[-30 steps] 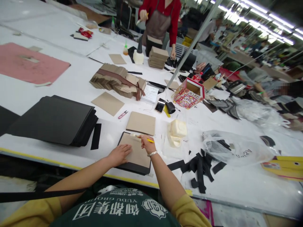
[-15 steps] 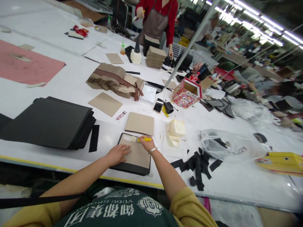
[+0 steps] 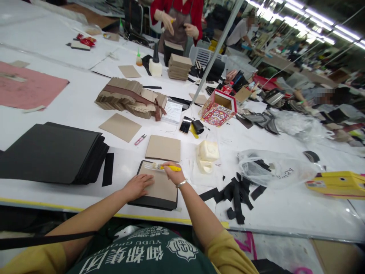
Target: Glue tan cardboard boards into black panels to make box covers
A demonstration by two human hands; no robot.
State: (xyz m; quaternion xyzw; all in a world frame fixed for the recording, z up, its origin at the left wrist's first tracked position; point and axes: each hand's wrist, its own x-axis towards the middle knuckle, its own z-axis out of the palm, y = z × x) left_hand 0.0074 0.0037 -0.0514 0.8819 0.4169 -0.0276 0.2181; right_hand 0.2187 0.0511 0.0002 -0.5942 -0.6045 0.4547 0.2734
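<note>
A tan board (image 3: pixel 164 186) lies on a black sheet (image 3: pixel 159 204) near the table's front edge. Across the board's left part my left hand (image 3: pixel 139 187) rests flat, fingers spread. My right hand (image 3: pixel 173 173) is closed around a yellow-handled brush (image 3: pixel 171 168), its bristles on white streaks along the board's far edge. Just beyond lies a second tan board (image 3: pixel 163 148). An off-white plastic container (image 3: pixel 208 152) stands to the right of it.
Black sheets (image 3: pixel 54 152) are stacked at the left. Black strips (image 3: pixel 236 194) and a clear plastic bag (image 3: pixel 265 167) lie at the right. Tied tan pieces (image 3: pixel 129 99), a phone (image 3: pixel 185 125) and a red box (image 3: pixel 219 108) sit farther back. A person in red (image 3: pixel 178 23) stands across the table.
The view has shifted slightly, moving most things left. My right hand and the brush have moved a little left along the board. The person across has brought both hands up.
</note>
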